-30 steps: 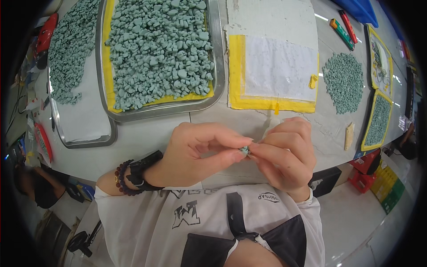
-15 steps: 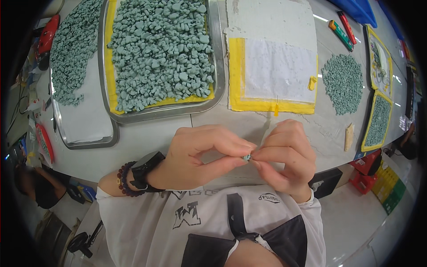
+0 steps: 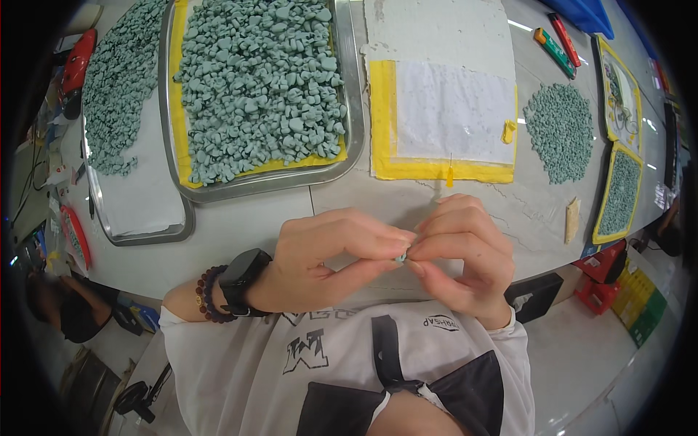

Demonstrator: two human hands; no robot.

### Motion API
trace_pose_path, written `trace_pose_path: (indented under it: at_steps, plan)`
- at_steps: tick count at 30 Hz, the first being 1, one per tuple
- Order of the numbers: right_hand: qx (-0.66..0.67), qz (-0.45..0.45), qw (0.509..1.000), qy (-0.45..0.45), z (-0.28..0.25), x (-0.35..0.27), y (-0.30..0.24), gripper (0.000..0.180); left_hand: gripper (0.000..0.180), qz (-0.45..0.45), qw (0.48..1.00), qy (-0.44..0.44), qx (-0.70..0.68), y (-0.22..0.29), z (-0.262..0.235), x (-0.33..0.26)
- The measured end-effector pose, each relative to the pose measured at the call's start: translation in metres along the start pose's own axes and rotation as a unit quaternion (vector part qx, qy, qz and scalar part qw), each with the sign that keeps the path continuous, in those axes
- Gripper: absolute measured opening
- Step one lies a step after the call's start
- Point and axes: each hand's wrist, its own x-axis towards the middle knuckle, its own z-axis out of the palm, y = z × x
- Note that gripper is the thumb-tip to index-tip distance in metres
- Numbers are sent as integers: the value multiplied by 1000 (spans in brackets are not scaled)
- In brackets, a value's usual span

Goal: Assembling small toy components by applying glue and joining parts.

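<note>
In front of my chest, above the table's near edge, the fingertips of both hands meet around one small blue-green stone (image 3: pixel 400 259). My left hand (image 3: pixel 320 251) pinches it between thumb and forefinger, and the wrist carries a black watch and a dark bead bracelet. From the other side, the thumb and forefinger of my right hand (image 3: pixel 465 254) are pressed together against the stone, its remaining fingers curled. Most of the stone is covered by the fingertips. Just beyond my right hand, a yellow-hubbed needle (image 3: pixel 450 174) lies at the near border of a yellow-edged white pad (image 3: pixel 454 116).
A metal tray (image 3: pixel 354 138) heaped with blue-green stones (image 3: pixel 262 87) stands beyond my left hand, with another stone-filled tray (image 3: pixel 187 225) farther left. A pile of smaller stones (image 3: pixel 560 134), two cutters (image 3: pixel 556 52) and yellow-edged trays (image 3: pixel 618 192) lie on the right. Another person (image 3: pixel 69 305) is at far left.
My fingers have shifted slightly around the stone, and less of it shows between them. Both hands stay together in nearly the same place. The view has moved a little.
</note>
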Motion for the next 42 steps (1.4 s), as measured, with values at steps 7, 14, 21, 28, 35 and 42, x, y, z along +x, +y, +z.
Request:
trace_pose_path:
  at_steps: [7,14,21,28,35,42]
  plan:
    - [-15,-6,1000,-14,-2,0,0,26,24,24,999,-16,42,0,-3,0]
    - [-27,-4,1000,-7,0,-1,1,26,23,7,1000,-16,3,-4,-2,0]
    - [-30,-6,1000,5,0,-2,2,25,21,-29,999,-30,-30,-3,-2,-2]
    - [-63,-56,996,-3,-2,-4,6,24,19,-44,998,-25,-49,-4,-2,2]
    - [-134,-71,988,10,2,-3,6,25,18,-59,997,-3,-49,-5,1,2]
    - [-100,-59,993,5,-2,0,2,23,17,-55,997,-21,-53,-3,-2,4]
